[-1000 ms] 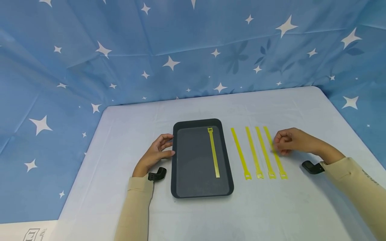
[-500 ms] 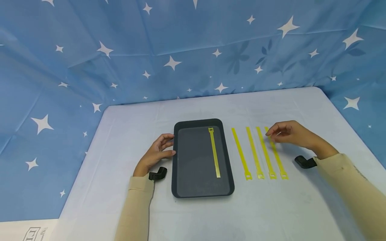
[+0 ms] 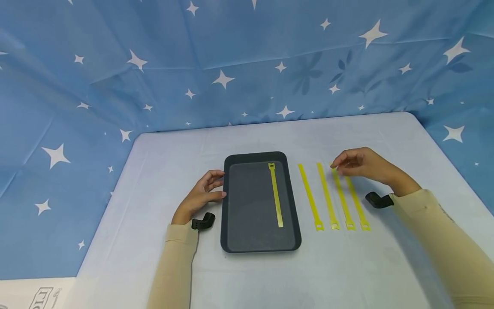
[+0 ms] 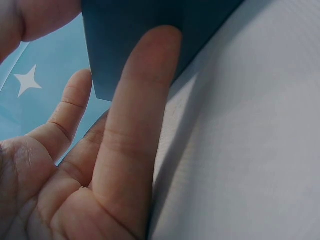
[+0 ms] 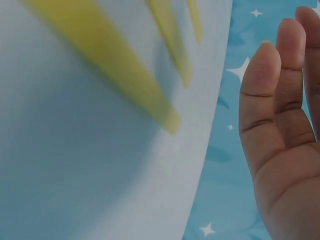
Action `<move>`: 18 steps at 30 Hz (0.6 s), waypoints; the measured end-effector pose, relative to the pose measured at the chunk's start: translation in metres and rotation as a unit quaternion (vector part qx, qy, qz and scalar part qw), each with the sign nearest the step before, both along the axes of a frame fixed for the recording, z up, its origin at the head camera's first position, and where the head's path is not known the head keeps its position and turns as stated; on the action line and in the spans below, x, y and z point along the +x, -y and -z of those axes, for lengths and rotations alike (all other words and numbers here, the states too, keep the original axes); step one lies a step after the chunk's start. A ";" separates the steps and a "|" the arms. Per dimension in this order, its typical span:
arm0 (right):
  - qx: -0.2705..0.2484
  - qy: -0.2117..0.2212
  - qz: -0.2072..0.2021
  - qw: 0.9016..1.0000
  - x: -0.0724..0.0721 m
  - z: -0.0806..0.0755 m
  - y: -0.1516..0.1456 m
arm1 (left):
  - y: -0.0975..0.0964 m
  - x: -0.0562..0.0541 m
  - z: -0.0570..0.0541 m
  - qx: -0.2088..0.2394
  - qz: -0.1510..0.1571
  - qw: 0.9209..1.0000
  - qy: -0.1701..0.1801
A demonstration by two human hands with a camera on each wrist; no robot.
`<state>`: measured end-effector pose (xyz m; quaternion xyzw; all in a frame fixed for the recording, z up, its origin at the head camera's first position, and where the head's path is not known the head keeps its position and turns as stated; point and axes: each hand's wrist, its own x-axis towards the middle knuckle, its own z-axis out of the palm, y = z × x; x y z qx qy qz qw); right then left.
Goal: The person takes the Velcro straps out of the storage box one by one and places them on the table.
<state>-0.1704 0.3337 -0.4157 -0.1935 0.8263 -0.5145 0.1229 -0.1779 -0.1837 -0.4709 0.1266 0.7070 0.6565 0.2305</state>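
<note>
A dark grey rectangular tray [image 3: 247, 214] lies on the table, with one yellow slotted-end cable tie [image 3: 275, 195] inside near its right wall. At the tray's left side, my left hand [image 3: 200, 195] touches the rim with thumb and fingertips. The left wrist view shows the extended thumb [image 4: 135, 115] against the dark tray wall [image 4: 107, 55]. Several more yellow cable ties [image 3: 310, 197] lie side by side to the right of the tray. Over the far ends of the rightmost ones hovers my right hand [image 3: 366, 165], fingers loosely bent and holding nothing. Its fingers [image 5: 261, 95] are apart from the ties in the right wrist view.
A white cloth covers the table [image 3: 262, 279]. Behind it hangs a blue curtain [image 3: 173, 56] with white stars. Black wrist cameras sit at the left cuff [image 3: 203, 221] and right cuff [image 3: 378, 200]. A printed white item [image 3: 34, 296] shows at the lower left.
My right hand has moved left and farther back, from beside the rightmost cable tie to above the far ends of the two rightmost. The left hand stays at the tray.
</note>
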 end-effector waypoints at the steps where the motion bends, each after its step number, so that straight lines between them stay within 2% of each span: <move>1: 0.000 -0.001 -0.002 1.000 -0.001 -0.001 0.002 | 0.000 0.000 0.000 0.001 0.000 1.000 0.001; 18: -0.016 -0.003 -0.038 0.999 -0.014 -0.013 0.025 | -0.001 0.000 -0.002 0.009 0.004 1.000 0.000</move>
